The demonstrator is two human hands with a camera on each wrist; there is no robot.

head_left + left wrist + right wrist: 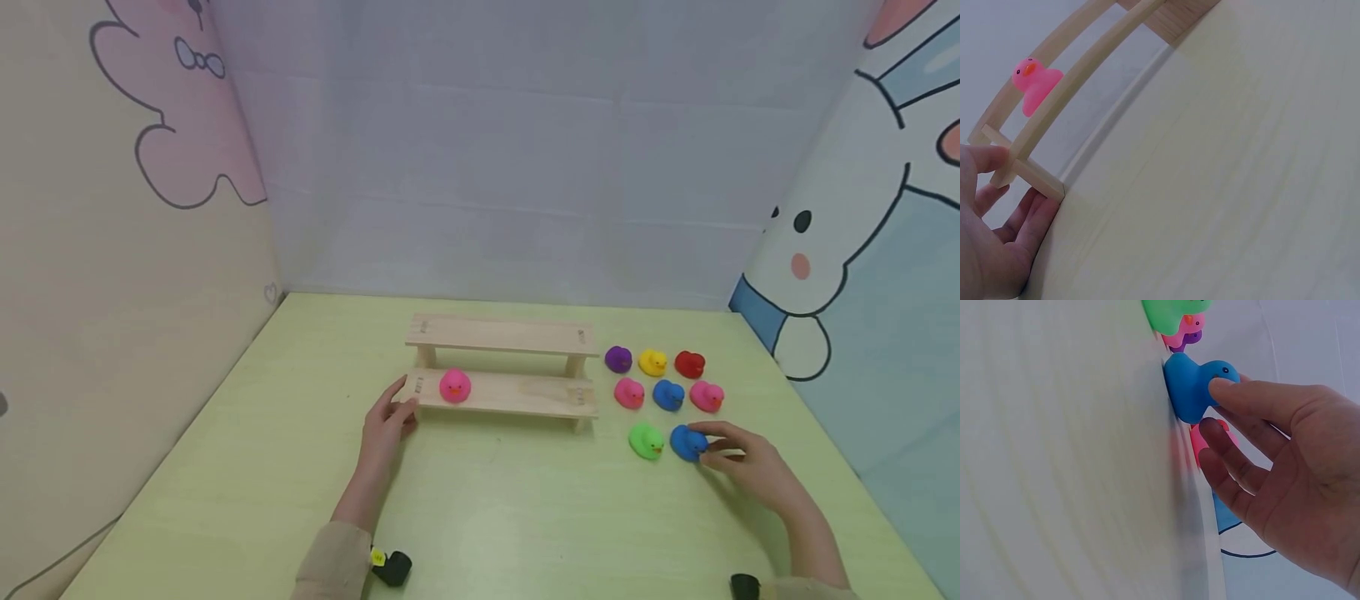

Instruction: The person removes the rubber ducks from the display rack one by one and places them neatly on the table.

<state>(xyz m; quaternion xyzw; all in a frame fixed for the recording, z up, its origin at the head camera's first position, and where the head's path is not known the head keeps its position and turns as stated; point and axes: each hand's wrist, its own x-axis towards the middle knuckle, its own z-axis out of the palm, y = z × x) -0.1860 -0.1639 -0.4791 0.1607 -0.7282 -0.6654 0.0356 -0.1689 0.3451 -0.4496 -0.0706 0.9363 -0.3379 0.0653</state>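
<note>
My left hand (388, 425) grips the left end of a two-step wooden shelf (517, 393), with the thumb at the lower board and the fingers around its end and leg in the left wrist view. On the lower board, near that end, sits a pink rubber duck (455, 386) facing front. Over on the right, my right hand (753, 468) pinches a blue rubber duck (1186, 390) by its head between thumb and fingers. That duck's base is right at the tabletop. Beside it on the left stands a green rubber duck (646, 442).
Behind the held duck, more rubber ducks stand in rows: pink (629, 393), blue (668, 396) and another pink (707, 397), then purple (618, 359), yellow (652, 362) and red (690, 364). Walls enclose the pale table (510, 517) at the back and both sides.
</note>
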